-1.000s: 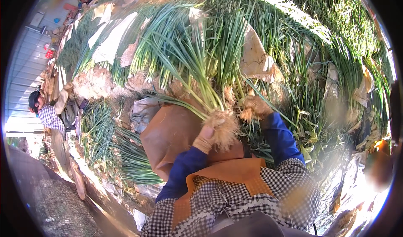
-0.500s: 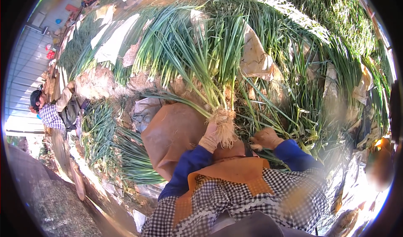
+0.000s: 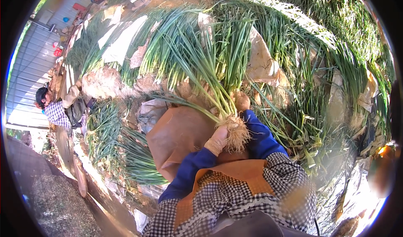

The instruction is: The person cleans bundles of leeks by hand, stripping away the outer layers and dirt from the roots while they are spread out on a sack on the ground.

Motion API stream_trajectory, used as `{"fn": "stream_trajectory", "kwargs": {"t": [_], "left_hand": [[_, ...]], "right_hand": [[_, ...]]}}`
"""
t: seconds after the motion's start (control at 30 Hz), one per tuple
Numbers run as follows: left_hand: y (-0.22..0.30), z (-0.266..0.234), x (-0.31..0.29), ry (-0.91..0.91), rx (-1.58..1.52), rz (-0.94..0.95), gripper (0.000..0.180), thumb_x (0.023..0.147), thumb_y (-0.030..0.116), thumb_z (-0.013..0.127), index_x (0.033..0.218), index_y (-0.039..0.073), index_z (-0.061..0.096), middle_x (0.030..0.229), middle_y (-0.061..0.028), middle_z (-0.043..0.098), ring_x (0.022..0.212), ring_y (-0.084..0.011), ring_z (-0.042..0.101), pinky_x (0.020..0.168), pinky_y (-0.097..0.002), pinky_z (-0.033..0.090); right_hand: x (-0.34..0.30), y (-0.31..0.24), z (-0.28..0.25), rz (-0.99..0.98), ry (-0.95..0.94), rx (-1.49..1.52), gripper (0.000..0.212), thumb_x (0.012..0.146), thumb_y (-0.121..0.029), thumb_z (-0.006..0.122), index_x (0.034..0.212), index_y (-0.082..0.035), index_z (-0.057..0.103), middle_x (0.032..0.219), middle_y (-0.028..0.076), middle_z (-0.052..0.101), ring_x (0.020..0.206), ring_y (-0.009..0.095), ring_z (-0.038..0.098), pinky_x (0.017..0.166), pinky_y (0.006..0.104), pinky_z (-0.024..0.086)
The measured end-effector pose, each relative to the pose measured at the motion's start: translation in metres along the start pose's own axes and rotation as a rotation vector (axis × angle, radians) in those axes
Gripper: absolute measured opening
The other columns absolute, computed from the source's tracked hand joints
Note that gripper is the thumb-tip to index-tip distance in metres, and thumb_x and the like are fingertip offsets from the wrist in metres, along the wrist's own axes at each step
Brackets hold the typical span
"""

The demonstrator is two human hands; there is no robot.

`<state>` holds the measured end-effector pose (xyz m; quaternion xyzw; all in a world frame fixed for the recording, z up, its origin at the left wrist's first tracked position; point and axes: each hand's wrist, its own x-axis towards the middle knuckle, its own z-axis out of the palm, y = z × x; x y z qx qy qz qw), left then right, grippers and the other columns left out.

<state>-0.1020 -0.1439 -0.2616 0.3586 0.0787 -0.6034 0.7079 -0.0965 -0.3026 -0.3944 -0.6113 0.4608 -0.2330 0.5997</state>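
Note:
A bunch of green onions lies before me, its long green leaves pointing away and its pale roots toward my body. My left hand, in a light glove, is closed round the base of the bunch beside the roots. Higher up, my right hand is against the right side of the pale stalks. Its fingers are partly hidden there, so their grip does not show. Under the bunch, a brown sheet spreads across my lap.
Rows of green onions stretch across the far side, with light cloth scraps among them. More stalks lie at the right and left. Another person sits at the far left beside wooden beams.
My right hand has moved up and left from the loose stalks to the bunch's side. My left hand, still holding the bunch, has shifted slightly right and down in the picture.

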Motion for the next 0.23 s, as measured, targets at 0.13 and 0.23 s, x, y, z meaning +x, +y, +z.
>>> {"fn": "stream_trajectory", "kwargs": {"t": [0.13,0.23], "left_hand": [[-0.020,-0.016,0.021,0.093,-0.068,-0.138,0.021,0.080,0.002,0.050,0.100,-0.003,0.053,0.087,-0.0143,0.061,0.075,-0.0278,0.062,0.067,-0.0395,0.054],[-0.025,-0.026,0.028,0.117,-0.096,-0.211,0.021,0.080,0.009,0.051,0.097,-0.003,0.055,0.085,-0.0154,0.061,0.073,-0.0296,0.062,0.067,-0.0407,0.053]], "right_hand": [[-0.016,-0.015,-0.041,-0.339,0.358,-0.576,0.041,0.087,-0.040,0.048,0.079,-0.003,0.063,0.070,0.019,0.059,0.065,0.036,0.056,0.061,0.0418,0.044],[-0.029,-0.046,-0.072,-0.058,0.087,-0.511,0.039,0.084,-0.041,0.053,0.084,-0.003,0.063,0.079,0.023,0.059,0.078,0.035,0.059,0.067,0.0398,0.046]]}}
